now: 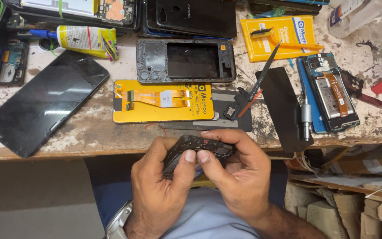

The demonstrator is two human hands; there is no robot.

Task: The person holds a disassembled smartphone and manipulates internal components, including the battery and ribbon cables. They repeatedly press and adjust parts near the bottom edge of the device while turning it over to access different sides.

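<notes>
Nearest the camera, the person's two hands grip one dark phone part point(196, 149), seemingly a small frame or housing, in front of the body, just below the desk point(89, 132) edge and clear of its surface. The left hand point(162, 186) clasps the part from beneath, thumb pressed on its upper face. The right hand point(239, 177) closes over the right end, thumb meeting the left thumb at the middle. Neither hand is free.

On the desk, by size: a black display panel point(45, 102) lies face up at the left. A yellow-backed replacement screen point(164, 102) with an orange flex cable sits just beyond the hands. An empty grey phone frame point(185, 61) lies just behind it. An opened phone point(331, 93) with exposed battery lies at the right, and a small metal screwdriver point(306, 117) just beside it. A thin black spudger point(264, 73) leans nearby.

Judgement: the step in hand appears to be pressing or prying the part with both thumbs. The next move likely calls for steady, even thumb pressure, as the thin piece could flex or crack.
</notes>
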